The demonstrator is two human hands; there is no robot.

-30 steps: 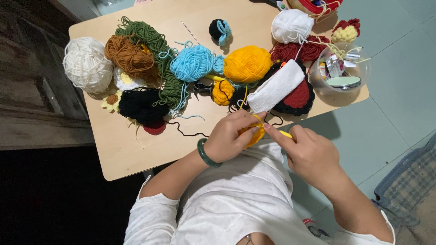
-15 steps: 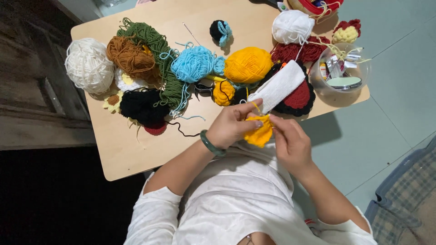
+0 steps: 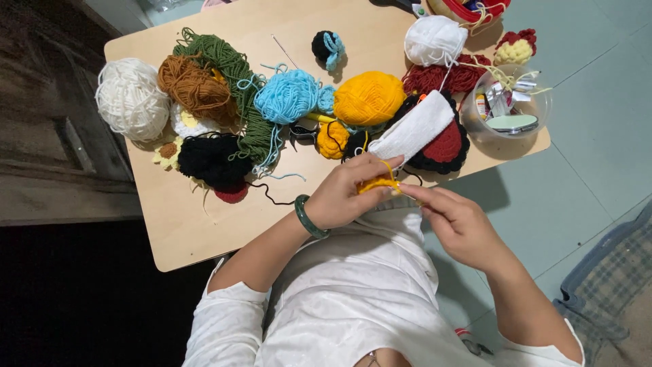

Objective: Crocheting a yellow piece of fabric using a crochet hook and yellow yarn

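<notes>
The left hand (image 3: pixel 346 197) and right hand (image 3: pixel 458 224) have drawn together since a moment ago, both now pinching the small yellow crochet piece (image 3: pixel 377 184) just off the table's (image 3: pixel 183 231) near edge, fingertips almost touching; the hook seen earlier is hidden. A strand loops over the left fingers. Just beyond lie a white strip (image 3: pixel 414 129), a yellow ball (image 3: pixel 369 98) and blue yarn (image 3: pixel 288 95).

Your table (image 3: pixel 183 231) is smooth, pale wood. The yarn balls, like the yellow ball (image 3: pixel 369 98), look soft and fuzzy. The tub (image 3: pixel 536 109) at the right edge is clear, shiny plastic. Your green bracelet (image 3: pixel 309 217) looks glossy.
</notes>
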